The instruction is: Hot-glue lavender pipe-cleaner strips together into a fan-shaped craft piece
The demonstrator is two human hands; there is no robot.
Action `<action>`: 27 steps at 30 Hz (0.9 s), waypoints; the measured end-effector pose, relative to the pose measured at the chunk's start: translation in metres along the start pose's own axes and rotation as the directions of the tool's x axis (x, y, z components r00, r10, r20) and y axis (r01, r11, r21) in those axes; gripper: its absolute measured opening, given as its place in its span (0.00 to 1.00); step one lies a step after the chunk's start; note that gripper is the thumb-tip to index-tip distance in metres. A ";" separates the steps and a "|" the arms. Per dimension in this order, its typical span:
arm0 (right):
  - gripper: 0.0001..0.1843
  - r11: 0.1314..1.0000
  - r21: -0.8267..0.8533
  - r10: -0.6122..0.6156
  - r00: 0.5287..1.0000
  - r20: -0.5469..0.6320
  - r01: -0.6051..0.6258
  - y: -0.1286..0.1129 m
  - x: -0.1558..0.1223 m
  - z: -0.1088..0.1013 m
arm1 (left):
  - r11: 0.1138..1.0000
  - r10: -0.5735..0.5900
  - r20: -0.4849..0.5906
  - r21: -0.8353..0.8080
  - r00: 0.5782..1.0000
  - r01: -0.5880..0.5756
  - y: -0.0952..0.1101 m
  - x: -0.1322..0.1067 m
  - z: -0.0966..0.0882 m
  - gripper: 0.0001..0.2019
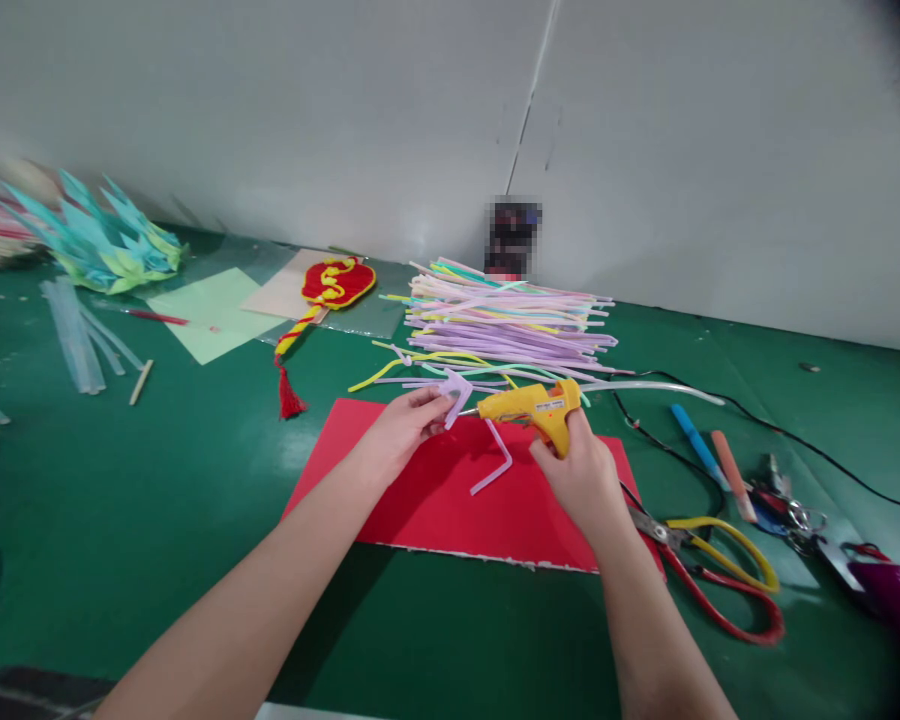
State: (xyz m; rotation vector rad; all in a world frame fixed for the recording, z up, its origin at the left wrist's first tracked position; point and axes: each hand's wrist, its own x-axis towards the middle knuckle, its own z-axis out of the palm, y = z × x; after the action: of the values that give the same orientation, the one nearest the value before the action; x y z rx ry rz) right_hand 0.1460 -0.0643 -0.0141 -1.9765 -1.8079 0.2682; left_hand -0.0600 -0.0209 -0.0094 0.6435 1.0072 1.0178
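My left hand (420, 420) pinches a small folded piece of lilac pipe cleaner (456, 393) above the red board (412, 500). In my right hand (577, 470) is a yellow hot glue gun (529, 403), gripped by its handle. Its nozzle points left and comes close to the lilac piece; whether they touch I cannot tell. On the board between my hands lies a bent lilac pipe cleaner (506, 460). A clear glue stick (667, 387) sticks out behind the glue gun.
Behind the board lies a pile of pastel pipe cleaners (510, 320). Scissors (720, 575), markers (701, 445) and keys (799, 515) lie at the right, with a black cord (817, 450). Leftward are a red-and-yellow fan (337, 283), green paper (210, 320) and clear glue sticks (75, 335).
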 end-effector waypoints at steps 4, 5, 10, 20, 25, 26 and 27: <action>0.15 1.000 0.000 -0.001 1.000 -0.020 0.001 0.000 0.000 -0.002 | 1.000 0.005 0.022 0.021 1.000 -0.005 -0.003 0.002 -0.003 0.10; 0.15 1.000 -0.004 0.005 1.000 -0.020 -0.005 0.000 0.000 -0.003 | 1.000 0.006 0.033 0.030 0.999 -0.007 -0.004 0.003 -0.004 0.10; 0.15 1.000 -0.013 0.022 0.999 -0.033 -0.022 0.000 0.000 -0.003 | 0.999 0.001 0.061 0.041 0.998 -0.003 -0.006 0.006 -0.007 0.10; 0.16 1.000 0.000 0.028 0.996 -0.081 -0.028 0.003 0.002 -0.006 | 0.996 -0.001 0.067 0.093 0.998 -0.005 -0.005 0.004 -0.008 0.10; 0.15 0.999 -0.001 0.032 0.996 -0.087 -0.032 0.005 0.002 -0.005 | 0.994 0.000 0.082 0.105 0.997 -0.009 -0.005 0.005 -0.008 0.11; 0.14 0.999 -0.003 0.037 0.996 -0.087 -0.037 0.005 0.002 -0.005 | 0.994 -0.003 0.087 0.107 0.996 -0.006 -0.005 0.005 -0.008 0.11; 0.14 0.999 -0.005 0.042 0.995 -0.088 -0.042 0.006 0.003 -0.005 | 0.994 -0.006 0.089 0.109 0.996 -0.004 -0.006 0.005 -0.009 0.11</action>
State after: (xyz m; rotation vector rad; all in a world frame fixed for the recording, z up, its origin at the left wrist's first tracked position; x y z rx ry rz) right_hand 0.1533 -0.0628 -0.0121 -2.0008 -1.7168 0.1856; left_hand -0.0649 -0.0186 -0.0195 0.7721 0.9890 0.9293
